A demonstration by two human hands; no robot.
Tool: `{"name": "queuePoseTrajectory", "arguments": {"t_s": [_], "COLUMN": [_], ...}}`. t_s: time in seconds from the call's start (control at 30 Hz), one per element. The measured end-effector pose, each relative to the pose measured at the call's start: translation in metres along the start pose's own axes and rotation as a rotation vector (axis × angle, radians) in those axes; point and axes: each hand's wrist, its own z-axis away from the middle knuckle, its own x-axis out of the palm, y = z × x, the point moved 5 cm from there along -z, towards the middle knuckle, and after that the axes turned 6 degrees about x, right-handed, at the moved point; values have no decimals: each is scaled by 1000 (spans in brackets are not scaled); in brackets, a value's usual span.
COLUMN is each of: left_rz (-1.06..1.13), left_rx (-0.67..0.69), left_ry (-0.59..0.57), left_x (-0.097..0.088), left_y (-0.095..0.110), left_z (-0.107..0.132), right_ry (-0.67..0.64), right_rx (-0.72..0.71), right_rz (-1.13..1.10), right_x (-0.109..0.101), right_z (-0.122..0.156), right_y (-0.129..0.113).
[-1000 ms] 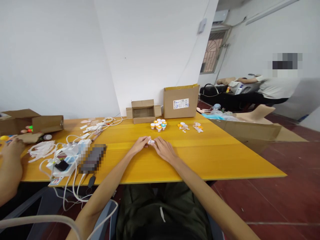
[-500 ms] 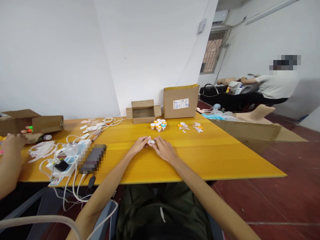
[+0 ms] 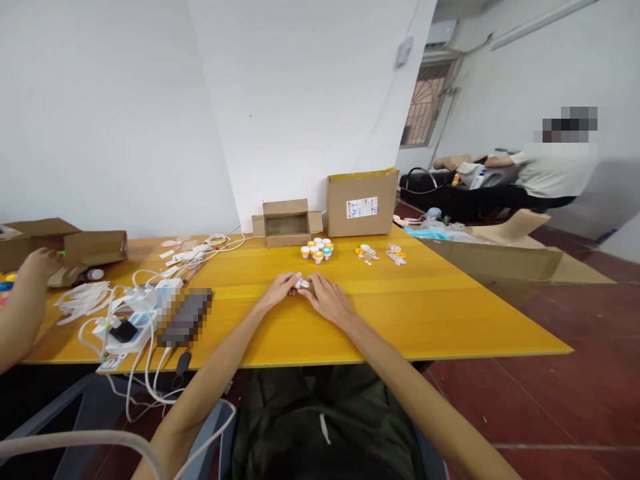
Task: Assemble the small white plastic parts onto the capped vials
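Note:
My left hand (image 3: 278, 290) and my right hand (image 3: 326, 298) rest on the yellow table (image 3: 400, 313) and meet at a small white part (image 3: 303, 283), which both pinch between their fingertips. Just beyond them stands a cluster of small white pieces with orange and teal caps (image 3: 317, 249). More small orange and white parts (image 3: 369, 253) lie to its right, with another little heap (image 3: 395, 254) further right.
An open small cardboard box (image 3: 287, 222) and a taller box (image 3: 362, 202) stand at the wall. White cables, a power strip (image 3: 131, 331) and a dark device (image 3: 185, 318) lie left. Another person's hand (image 3: 36, 265) reaches at a box (image 3: 65, 243) far left. A person sits far right.
My hands have stayed in place on the small white part. The other person's hand at the far left has moved up and back toward the cardboard box.

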Motion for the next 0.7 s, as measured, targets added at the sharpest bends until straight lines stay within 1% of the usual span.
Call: {"name": "queuePoseTrajectory", "arguments": {"t_s": [0.27,0.4,0.5,0.7], "left_rz": [-1,27,70,143], "left_rx": [-4,1,17,8], "left_ry": [-7,-6,-24,-69], "left_x": [1,1,0,2], "left_y": [1,1,3,5], "left_z": [0,1,2,5], "right_ry": [-19,-9,17,16], "right_rx": [-6,12,43,40], "right_rz": [-3,-65,-224,-732], "right_x": [-3,-2,0,9], "right_z": [1,0,-3,-12], "right_y": [-2,1,9,24]}}
